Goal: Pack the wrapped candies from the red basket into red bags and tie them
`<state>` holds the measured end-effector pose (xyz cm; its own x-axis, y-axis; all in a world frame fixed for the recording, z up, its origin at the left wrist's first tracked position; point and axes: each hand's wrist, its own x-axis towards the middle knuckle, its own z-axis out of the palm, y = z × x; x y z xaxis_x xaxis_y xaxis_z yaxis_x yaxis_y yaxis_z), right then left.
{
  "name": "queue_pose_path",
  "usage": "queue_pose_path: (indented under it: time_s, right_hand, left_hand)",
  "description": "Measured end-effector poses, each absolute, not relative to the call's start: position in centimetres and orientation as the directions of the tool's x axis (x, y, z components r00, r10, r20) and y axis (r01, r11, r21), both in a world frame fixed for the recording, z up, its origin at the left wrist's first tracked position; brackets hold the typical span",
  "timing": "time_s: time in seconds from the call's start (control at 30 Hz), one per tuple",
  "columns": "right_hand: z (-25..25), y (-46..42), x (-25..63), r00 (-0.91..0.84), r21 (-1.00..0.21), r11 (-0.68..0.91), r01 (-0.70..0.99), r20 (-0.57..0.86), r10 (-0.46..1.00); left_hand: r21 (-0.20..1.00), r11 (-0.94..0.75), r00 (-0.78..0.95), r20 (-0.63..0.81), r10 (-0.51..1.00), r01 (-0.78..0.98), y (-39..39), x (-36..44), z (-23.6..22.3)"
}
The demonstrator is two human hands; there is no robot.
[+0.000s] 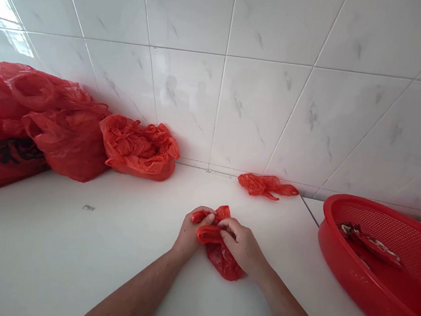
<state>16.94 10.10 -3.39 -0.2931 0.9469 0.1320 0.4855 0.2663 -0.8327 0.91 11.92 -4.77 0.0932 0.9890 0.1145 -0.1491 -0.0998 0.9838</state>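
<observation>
In the middle of the head view, both hands hold a crumpled red plastic bag (223, 262) over the white counter. My left hand (189, 234) is closed around the gathered upper part of the bag, its thumb lying on top. With thumb and fingertips, my right hand (242, 243) pinches a looped fold of the same bag. The lower part of the bag hangs down below the fingers toward the counter. Whether anything is inside the bag I cannot tell.
On the white counter (51, 256), several red plastic bags (72, 137) stand at the left, beside a bag stuffed with crumpled plastic (138, 155). A loose red bag (264, 185) lies by the tiled wall (265, 108). A red perforated basket (355, 291) holding small items stands at right.
</observation>
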Motion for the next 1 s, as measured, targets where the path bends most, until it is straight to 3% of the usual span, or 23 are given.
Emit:
queue_pose_path:
  time_s: [0.13,0.23,0.37,0.47,0.6,0.83,1.0]
  right_hand:
    - [-3.7,10.2,16.7,-0.238,-0.824,0.224,0.521,0.112,0.965]
    - [-3.6,10.1,16.5,-0.235,-0.841,0.209,0.499,0.101,0.967]
    - [-3.5,10.1,16.6,-0.196,-0.885,0.197,0.422,0.123,0.973]
    - [-3.6,10.1,16.8,-0.195,-0.905,0.204,0.375,0.138,0.971]
    - [-3.4,10.1,17.0,-0.224,-0.942,0.203,0.266,0.144,0.964]
    - [-2.5,10.3,17.3,-0.133,-0.965,0.122,0.231,0.093,0.987]
    - [-3.2,10.8,17.9,-0.155,-0.965,0.149,0.216,0.117,0.981]
  left_hand:
    - [0.978,-0.14,0.103,0.157,0.982,-0.152,11.8,1.0,-4.9]
    - [0.953,-0.303,0.09,0.303,0.949,-0.013,11.3,1.3,-4.7]
    - [0.721,-0.637,0.208,0.602,0.771,0.273,10.4,1.9,-4.3]
    - [0.552,-0.764,0.322,0.694,0.643,0.335,10.1,2.1,-4.1]
    - [0.495,-0.766,0.387,0.666,0.638,0.41,9.9,2.3,-3.7]
    - [0.601,-0.627,0.393,0.489,0.779,0.495,10.0,2.1,-3.8]
    - [0.678,-0.576,0.332,0.47,0.818,0.458,10.8,1.6,-4.6]
